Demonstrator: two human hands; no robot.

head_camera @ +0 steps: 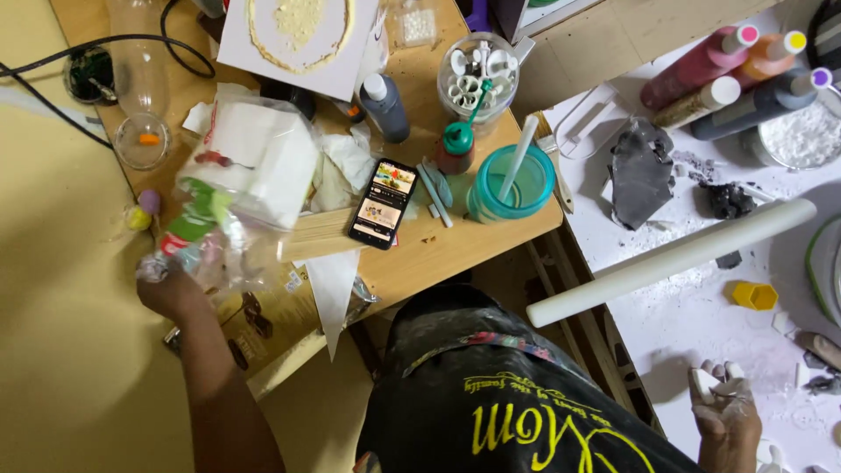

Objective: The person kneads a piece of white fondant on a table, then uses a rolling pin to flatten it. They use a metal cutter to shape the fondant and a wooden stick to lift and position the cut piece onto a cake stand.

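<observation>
A clear plastic bag (229,188) stuffed with white paper napkins is gripped at its gathered neck by the left hand (171,289), fingers closed tight around the crinkled plastic, and it is held just above the near left part of the wooden table (412,263). The bag is blurred, so its smaller contents cannot be told apart. Just right of it, a smartphone (383,203) with a lit screen is seen lying flat on the wood, and further right a teal cup (511,184) with a white stick standing in it. Behind the cup, a round clear tub (478,74) of small white parts is found.

Over on the right, the right hand (725,412) is held open, palm up, dusted with white powder, and nothing is gripped in it. It hovers above the near edge of a white work surface (692,324). A long white rolling pin (670,260) is laid diagonally across that surface, with a small yellow hexagonal cutter (754,296) just beyond it.
</observation>
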